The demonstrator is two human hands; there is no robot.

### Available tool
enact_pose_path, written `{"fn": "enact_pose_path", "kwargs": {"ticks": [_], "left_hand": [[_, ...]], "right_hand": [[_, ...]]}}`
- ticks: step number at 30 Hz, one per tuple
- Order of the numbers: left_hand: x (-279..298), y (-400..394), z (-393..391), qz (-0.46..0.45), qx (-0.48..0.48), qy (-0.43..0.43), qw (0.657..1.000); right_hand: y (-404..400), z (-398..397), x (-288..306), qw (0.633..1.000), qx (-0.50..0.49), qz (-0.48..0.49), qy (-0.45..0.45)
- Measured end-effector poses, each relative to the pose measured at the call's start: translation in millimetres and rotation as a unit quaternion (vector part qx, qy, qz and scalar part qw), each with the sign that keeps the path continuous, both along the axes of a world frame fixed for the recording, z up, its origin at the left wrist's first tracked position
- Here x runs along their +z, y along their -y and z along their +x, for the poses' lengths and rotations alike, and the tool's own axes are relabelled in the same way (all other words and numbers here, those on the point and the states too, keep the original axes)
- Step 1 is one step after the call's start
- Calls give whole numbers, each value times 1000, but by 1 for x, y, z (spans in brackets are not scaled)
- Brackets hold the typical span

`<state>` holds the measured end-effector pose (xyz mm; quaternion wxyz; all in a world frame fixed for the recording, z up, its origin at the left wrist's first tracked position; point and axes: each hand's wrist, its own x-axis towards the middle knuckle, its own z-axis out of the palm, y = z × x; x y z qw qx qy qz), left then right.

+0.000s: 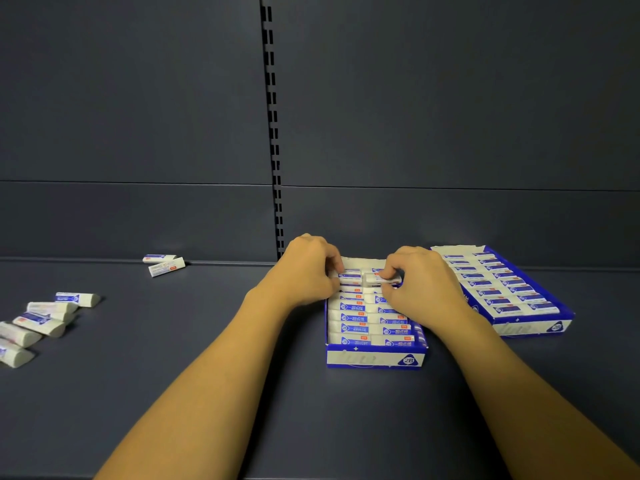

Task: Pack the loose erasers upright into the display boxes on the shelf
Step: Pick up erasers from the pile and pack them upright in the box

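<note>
- Dark shelf (pixel 207 375) with slotted back panel (pixel 138 98) carries two blue-and-white boxes.
- Near box (pixel 375 358): centre, rows of erasers packed inside, rear rows partly hidden by the hands.
- Far box (pixel 530 327): right, full.
- Right hand (pixel 422 289): fingers curled, pinching one eraser (pixel 375 279) over the near box's rear rows.
- Left hand (pixel 308 271): fingers curled onto the rear-left packed erasers.
- Loose erasers (pixel 45 320): lying flat at far left; two more (pixel 162 265) by the back panel.
</note>
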<state>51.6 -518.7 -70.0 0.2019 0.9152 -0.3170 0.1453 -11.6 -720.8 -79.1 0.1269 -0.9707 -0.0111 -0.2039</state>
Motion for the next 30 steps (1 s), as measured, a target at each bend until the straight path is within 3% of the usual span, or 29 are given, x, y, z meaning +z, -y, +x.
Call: {"fn": "enact_pose_path", "kwargs": {"ticks": [30], "left_hand": [[-2, 3, -1, -4, -16, -7, 1000]], "right_hand": [[-3, 6, 3, 999, 10, -19, -44]]}}
